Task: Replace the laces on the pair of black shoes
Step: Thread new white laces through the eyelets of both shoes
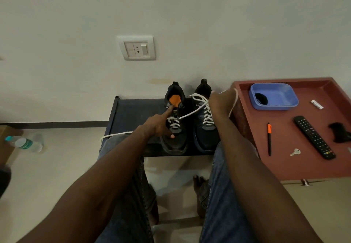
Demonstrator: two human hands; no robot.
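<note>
Currently lacing the left shoe (174, 127) beside the right shoe (204, 121), both standing on the dark desk (133, 113) by the wall. Steadying its tongue with the left hand (161, 124), forefinger extended; pinching the white lace (191, 112) in the right hand (221, 100), drawing it taut. Risking a skipped eyelet or uneven ends through overpulling. Handling round woven cord against matte black mesh, orange insole showing.

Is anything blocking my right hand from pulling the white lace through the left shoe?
Nothing visible blocks it. The right hand holds the white lace, which runs freely over the right shoe to the left shoe, steadied by the left hand.
</note>
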